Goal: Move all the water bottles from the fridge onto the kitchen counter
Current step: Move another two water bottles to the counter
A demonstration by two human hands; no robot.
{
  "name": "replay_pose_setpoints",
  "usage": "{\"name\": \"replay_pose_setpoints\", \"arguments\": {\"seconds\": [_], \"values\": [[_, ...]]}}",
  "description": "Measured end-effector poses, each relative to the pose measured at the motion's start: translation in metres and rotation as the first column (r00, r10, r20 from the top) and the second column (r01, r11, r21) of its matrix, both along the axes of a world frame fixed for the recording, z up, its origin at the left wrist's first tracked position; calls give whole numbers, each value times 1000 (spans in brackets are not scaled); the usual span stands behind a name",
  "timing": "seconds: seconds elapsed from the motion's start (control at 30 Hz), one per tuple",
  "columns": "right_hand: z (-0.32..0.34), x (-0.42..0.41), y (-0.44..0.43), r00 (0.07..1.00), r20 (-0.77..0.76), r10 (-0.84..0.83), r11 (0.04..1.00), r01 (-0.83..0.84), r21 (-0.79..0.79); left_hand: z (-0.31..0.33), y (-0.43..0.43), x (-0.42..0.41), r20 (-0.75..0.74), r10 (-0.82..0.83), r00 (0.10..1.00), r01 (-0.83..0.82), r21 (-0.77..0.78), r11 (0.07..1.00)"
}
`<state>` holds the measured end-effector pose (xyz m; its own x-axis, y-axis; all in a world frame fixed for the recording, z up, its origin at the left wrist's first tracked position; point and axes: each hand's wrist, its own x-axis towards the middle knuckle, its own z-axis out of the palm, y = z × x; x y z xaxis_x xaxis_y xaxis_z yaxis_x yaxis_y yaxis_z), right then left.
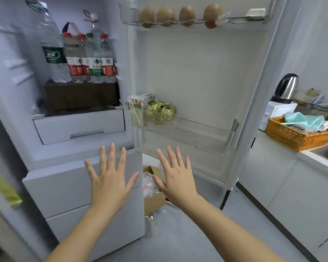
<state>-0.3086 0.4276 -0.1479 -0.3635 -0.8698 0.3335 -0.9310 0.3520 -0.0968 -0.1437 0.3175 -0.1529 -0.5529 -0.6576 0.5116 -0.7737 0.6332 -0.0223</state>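
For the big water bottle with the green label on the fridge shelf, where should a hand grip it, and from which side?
Probably around the body at the green label, coming straight in from the open front. The big bottle stands upright at the left end of the row, with smaller bottles close against its right, so the front is the free side. Both the left hand and right hand are open and empty.

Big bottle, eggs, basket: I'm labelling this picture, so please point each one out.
Big bottle (52, 53): head view, on its green label.
Eggs (187, 15): head view, on the third egg from the left.
Basket (292, 138): head view, on its woven front wall.
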Motion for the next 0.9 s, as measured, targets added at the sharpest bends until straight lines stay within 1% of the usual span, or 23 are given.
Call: {"name": "replay_pose_setpoints", "arguments": {"seconds": [0.07, 0.17, 0.33, 0.4, 0.5, 0.57, 0.73, 0.9], "values": [[3, 3, -27, 999, 6, 50, 999, -50, -16, 1, -25, 8, 2, 46, 999, -46, -10, 999], [5, 7, -74, 990, 24, 138, 990, -139, 10, 6, -65, 15, -10, 111, 994, -111, -34, 993], [17, 9, -156, 963, 48, 264, 964, -261, -49, 21, -137, 21, -56, 203, 978, -206, -54, 977], [22, 10, -186, 950, 56, 308, 950, -303, -74, 28, -165, 22, -75, 232, 970, -236, -58, 970], [26, 14, -225, 935, 68, 349, 937, -345, -56, 38, -200, 22, -67, 290, 955, -293, -53, 955], [29, 15, -250, 935, 65, 350, 936, -347, -53, 44, -220, 21, -65, 313, 947, -317, -54, 947], [38, 14, -301, 951, 99, 292, 956, -288, -55, 59, -272, 13, -76, 285, 956, -290, -76, 954], [45, 10, -357, 971, 145, 189, 980, -178, -84, 73, -339, 6, -82, 246, 966, -254, -102, 962]]}}
